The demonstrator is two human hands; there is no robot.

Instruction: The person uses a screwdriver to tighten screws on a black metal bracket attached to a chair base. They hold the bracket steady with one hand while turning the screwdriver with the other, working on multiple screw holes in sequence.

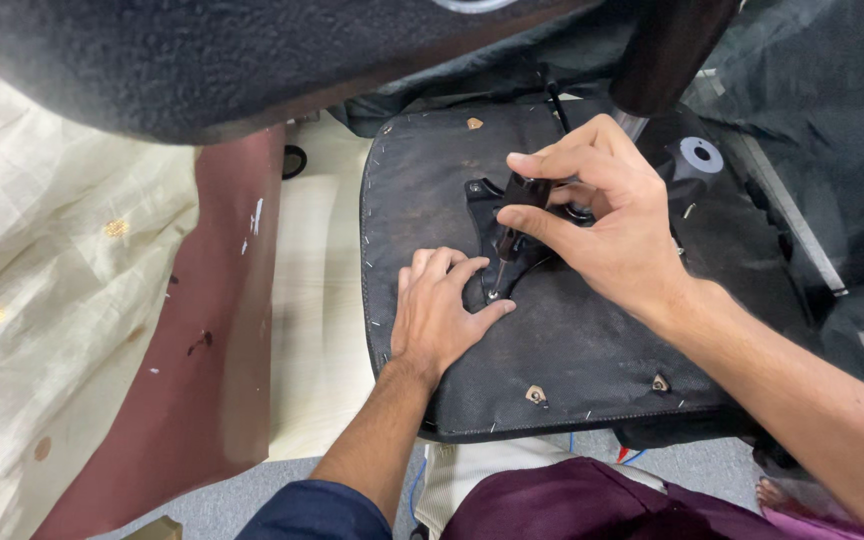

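An upturned chair seat (572, 350) covered in black fabric, stapled along its edges, lies before me. A black metal mounting plate (482, 200) sits on its middle. My left hand (437, 315) lies flat on the seat, fingers curled by the plate's lower end. My right hand (602, 215) grips a dark-handled screwdriver (517, 210), its tip down at the plate near my left fingers.
A black padded chair part (202, 60) hangs across the top. A dark cylinder with a chrome rod (667, 50) stands behind the seat. A maroon board (222, 330) and cream cloth with gold dots (52, 270) lie to the left. Grey floor is below.
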